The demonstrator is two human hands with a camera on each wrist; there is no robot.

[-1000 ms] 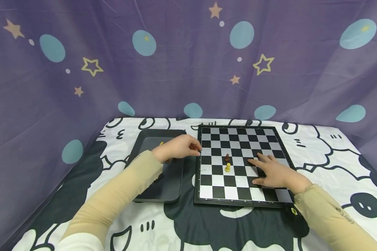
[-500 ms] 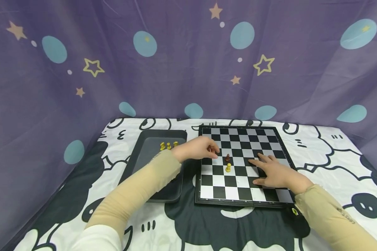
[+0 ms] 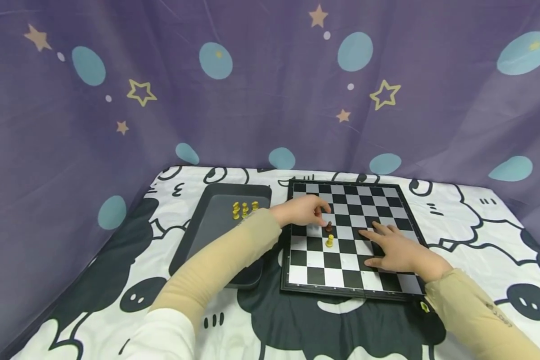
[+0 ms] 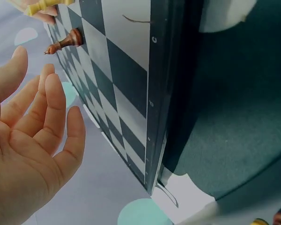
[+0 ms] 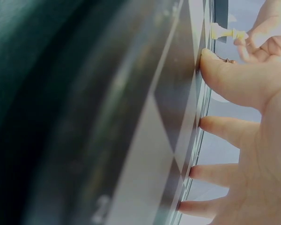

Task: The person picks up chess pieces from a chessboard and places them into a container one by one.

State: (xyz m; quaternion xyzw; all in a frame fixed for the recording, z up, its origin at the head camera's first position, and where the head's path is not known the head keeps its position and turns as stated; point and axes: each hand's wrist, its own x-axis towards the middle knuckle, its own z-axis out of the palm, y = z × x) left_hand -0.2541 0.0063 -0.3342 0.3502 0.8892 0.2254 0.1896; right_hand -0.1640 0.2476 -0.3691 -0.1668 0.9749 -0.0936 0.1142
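A brown chess piece [image 3: 329,227] with a narrow pointed tip stands on the chessboard [image 3: 316,259]. Just nearer to me stands a yellow chess piece [image 3: 330,241]. My left hand [image 3: 302,210] hovers beside the brown piece. The left wrist view shows that hand's thumb and loosely bent fingers apart from the brown piece [image 4: 65,42], with nothing held. My right hand [image 3: 397,250] has its fingers spread, fingertips resting on the right part of the board. In the right wrist view the yellow piece [image 5: 220,32] appears beyond my right thumb.
Left of the board lies a dark grey tray [image 3: 209,212]. Several yellow chess pieces [image 3: 245,210] stand at its far right, and my left forearm covers part of it. A black-and-white cartoon cloth [image 3: 472,225] covers the table, with a purple curtain [image 3: 270,110] behind.
My left hand has travelled rightward from over the tray's edge to the brown chess piece, uncovering the yellow pieces in the tray. My right hand has stayed in place on the board.
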